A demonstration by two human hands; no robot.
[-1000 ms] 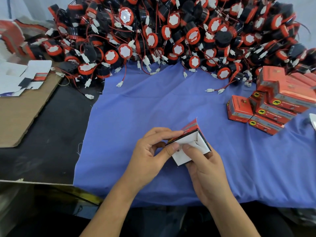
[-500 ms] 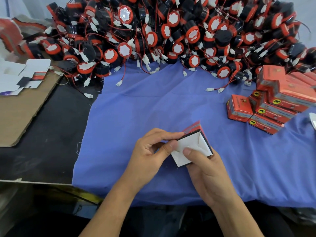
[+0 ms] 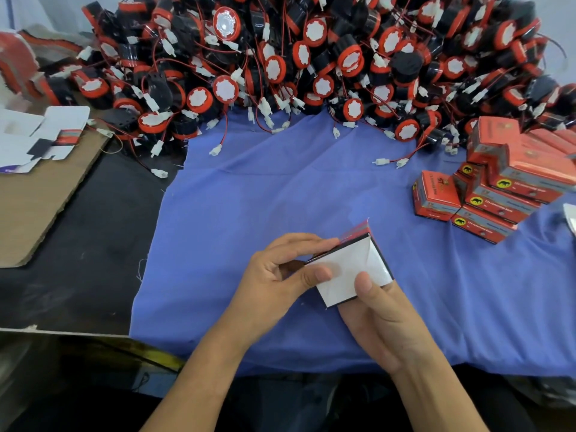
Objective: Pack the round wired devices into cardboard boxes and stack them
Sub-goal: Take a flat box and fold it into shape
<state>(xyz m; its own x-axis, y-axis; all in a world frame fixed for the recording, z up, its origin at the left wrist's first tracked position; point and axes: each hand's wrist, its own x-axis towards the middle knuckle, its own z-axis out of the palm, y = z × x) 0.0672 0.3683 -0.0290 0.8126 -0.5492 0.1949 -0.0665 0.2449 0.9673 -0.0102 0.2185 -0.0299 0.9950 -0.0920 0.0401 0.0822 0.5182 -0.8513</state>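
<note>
The job is in its early part, judging by the piles. A huge heap of round wired devices (image 3: 311,57) fills the top of the frame, red-rimmed with loose white plugs spilling onto the blue cloth (image 3: 280,188). Only a small stack of closed boxes (image 3: 505,188) stands at the right edge, with one box set just beside it. Flat, unfolded box blanks (image 3: 53,132) lie at the upper left on a brown cardboard sheet (image 3: 40,207).

One box (image 3: 349,263) is in hand at the lower centre, above the cloth. The left hand (image 3: 274,275) grips it with fingers curled over its top edge and thumb pressing the white flap. The right hand (image 3: 383,322) cradles it from below, fingers hidden under it, thumb also on the flap. The flap looks nearly folded flat, so this end seems about closed. Whether a device is already inside cannot be told. If not, filling, closing and stacking remain for this box, and nearly the whole heap awaits.
</note>
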